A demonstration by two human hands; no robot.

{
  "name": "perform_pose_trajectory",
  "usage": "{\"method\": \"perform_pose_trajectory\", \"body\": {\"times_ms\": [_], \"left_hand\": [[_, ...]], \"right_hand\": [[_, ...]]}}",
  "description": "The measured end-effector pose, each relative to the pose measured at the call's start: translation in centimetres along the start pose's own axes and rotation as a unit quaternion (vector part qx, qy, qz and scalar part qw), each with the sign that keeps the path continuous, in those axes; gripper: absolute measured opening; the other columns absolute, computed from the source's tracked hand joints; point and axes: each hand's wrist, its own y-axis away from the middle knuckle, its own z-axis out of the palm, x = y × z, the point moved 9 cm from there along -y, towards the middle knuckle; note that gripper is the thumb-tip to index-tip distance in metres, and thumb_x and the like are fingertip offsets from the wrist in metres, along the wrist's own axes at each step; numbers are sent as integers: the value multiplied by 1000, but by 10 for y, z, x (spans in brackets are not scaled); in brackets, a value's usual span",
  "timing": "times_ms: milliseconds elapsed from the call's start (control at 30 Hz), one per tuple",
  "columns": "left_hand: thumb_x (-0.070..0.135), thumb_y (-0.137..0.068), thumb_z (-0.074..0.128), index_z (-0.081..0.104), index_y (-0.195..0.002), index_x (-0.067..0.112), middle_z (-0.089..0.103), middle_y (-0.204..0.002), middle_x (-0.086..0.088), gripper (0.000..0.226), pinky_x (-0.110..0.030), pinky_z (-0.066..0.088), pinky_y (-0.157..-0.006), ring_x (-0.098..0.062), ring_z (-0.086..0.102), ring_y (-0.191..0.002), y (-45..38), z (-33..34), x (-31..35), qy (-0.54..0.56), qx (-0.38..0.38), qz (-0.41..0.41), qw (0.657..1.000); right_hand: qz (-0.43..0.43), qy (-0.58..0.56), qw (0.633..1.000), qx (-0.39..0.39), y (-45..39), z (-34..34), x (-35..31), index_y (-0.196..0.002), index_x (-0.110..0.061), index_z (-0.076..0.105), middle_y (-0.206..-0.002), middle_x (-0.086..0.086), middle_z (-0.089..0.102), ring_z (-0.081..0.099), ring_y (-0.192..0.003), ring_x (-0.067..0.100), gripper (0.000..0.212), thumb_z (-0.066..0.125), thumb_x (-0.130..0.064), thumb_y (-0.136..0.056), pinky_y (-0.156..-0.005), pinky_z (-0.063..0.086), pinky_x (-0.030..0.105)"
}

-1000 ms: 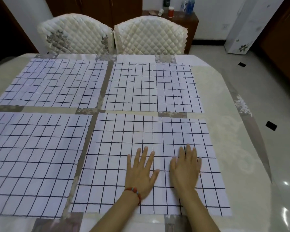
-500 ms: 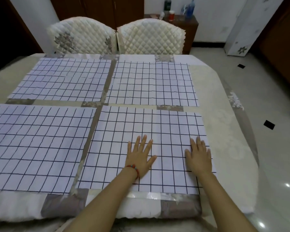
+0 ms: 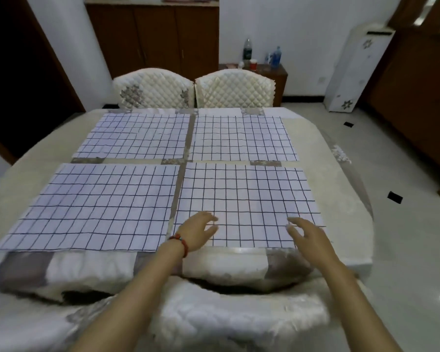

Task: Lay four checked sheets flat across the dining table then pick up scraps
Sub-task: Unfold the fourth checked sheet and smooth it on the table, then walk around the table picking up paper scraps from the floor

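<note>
A wide surface (image 3: 335, 189) under a pale cream cloth fills the middle of the frame, its right side curving round toward the glossy tiled floor (image 3: 404, 224) at right. Four checked sheets (image 3: 247, 199) lie flat on it in a two-by-two block, each with its long axis running left to right across the frame and its grid lines square to the surface's near edge. The near-left sheet (image 3: 97, 207) and near-right one sit just beside each other, parted by a narrow strip of cloth; the far-left sheet (image 3: 137, 137) and far-right sheet (image 3: 241, 138) sit the same way above them. The near sheets end close to the front edge, where patchwork trim hangs down. Bare cloth stays open along the left and right margins of the block.

Two quilted white chairs (image 3: 196, 88) stand side by side at the far edge, upper centre. Behind them are a dark wooden cabinet (image 3: 153, 39) and a low side table carrying bottles (image 3: 248, 50). A tall white appliance (image 3: 353, 69) stands at upper right.

The left hand (image 3: 197, 233), a red bracelet (image 3: 182, 243) on its wrist, is over the lower left corner of the near-right sheet, fingers loosely spread and holding nothing. The right hand (image 3: 309, 235) is over that sheet's lower right corner, also spread and empty; motion blur makes it hard to say whether either palm touches the sheet.
</note>
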Motion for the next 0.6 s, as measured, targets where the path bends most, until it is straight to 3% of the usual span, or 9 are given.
{"method": "perform_pose_trajectory", "body": {"times_ms": [200, 333, 467, 533, 600], "left_hand": [[32, -92, 48, 53, -125, 17, 52, -133, -4, 36, -34, 38, -104, -21, 47, -123, 124, -55, -41, 22, 72, 7, 997], [41, -83, 42, 58, -119, 14, 60, -120, -6, 47, -34, 43, -96, -21, 54, -111, 210, -74, -59, 32, 129, 12, 991], [44, -82, 44, 63, -109, 11, 66, -110, -9, 46, -26, 42, -84, -22, 59, -102, 288, -55, -78, 68, 140, 13, 988], [45, -81, 45, 64, -108, 7, 66, -110, -12, 51, -27, 42, -86, -24, 60, -103, 320, -28, -96, 83, 122, -9, 989], [35, -86, 51, 62, -112, 5, 63, -115, -13, 41, -23, 39, -86, -25, 58, -108, 350, 7, -118, 102, 94, -65, 988]], "right_hand": [[-44, -18, 998, 45, 104, 30, -46, -124, -21, 55, -132, 3, 55, 50, -120, 23, 37, 48, -37, -92, -106, 37, 43], [-92, -52, 990, 89, 178, 46, -79, -119, -17, 59, -122, 3, 60, 56, -107, 18, 30, 52, -25, -92, -96, 46, 41], [-114, -49, 985, 119, 252, 65, -87, -116, -15, 61, -109, -6, 58, 51, -104, 10, 26, 51, -17, -92, -82, 38, 11], [-116, -44, 985, 117, 280, 85, -78, -113, -12, 62, -104, -4, 59, 52, -99, 11, 24, 52, -14, -92, -84, 37, 17], [-84, -45, 993, 68, 300, 118, -53, -114, -11, 62, -108, 1, 62, 52, -101, 12, 25, 51, -15, -92, -88, 39, 25]]}}
